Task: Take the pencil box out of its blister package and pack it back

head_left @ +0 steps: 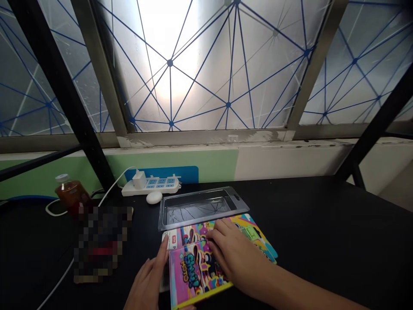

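Note:
A colourful printed box [190, 275], pink with cartoon lettering and a yellow lower edge, lies on the black table in front of me. It overlaps a bright printed backing card [254, 230] that has a hang hole at its right end. My right hand [238, 254] is curled over the box's upper right part, its fingertips on the card where the two meet. Along the left side is my left hand [150, 277], one finger stretched up to the card's left corner and a fingertip showing at the box's bottom edge. An empty clear plastic blister shell [164, 215] lies just behind the card.
A white power strip [163, 186] with a plugged-in charger [139, 180] stands at the back, a white oval object [154, 197] before it. To the left are a brown bottle [72, 196], a pixelated item [101, 245] and a white cable [61, 277]. Black frame posts flank the table.

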### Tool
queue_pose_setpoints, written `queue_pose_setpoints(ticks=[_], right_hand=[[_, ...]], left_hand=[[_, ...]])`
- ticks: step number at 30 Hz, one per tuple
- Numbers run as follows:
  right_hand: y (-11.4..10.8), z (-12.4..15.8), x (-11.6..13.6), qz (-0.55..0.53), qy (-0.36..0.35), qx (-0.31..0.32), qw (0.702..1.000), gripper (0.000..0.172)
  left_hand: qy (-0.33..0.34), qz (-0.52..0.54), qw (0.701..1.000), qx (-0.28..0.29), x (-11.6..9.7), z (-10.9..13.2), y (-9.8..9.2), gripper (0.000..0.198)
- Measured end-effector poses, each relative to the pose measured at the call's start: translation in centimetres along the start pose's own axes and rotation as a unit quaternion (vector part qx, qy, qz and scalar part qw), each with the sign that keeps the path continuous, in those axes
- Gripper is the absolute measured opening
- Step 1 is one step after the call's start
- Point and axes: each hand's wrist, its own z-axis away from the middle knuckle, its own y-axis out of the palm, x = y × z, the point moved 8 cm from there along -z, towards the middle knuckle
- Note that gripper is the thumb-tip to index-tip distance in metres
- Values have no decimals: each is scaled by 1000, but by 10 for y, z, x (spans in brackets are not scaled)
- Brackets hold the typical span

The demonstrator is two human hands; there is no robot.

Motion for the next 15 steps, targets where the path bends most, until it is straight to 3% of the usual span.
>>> queue_pose_setpoints(ticks=[5,11,15], right_hand=[[-2,3,10,105,-30,-72,991,22],[-19,2,18,140,-61,-143,978,28],[-44,32,33,119,-161,-175,964,25]], left_hand=[[10,6,1000,-1,-4,-1,-3,121],[-58,39,997,-13,-10,0,-7,118],[-67,64,994,-57,-17,0,-14,115]])
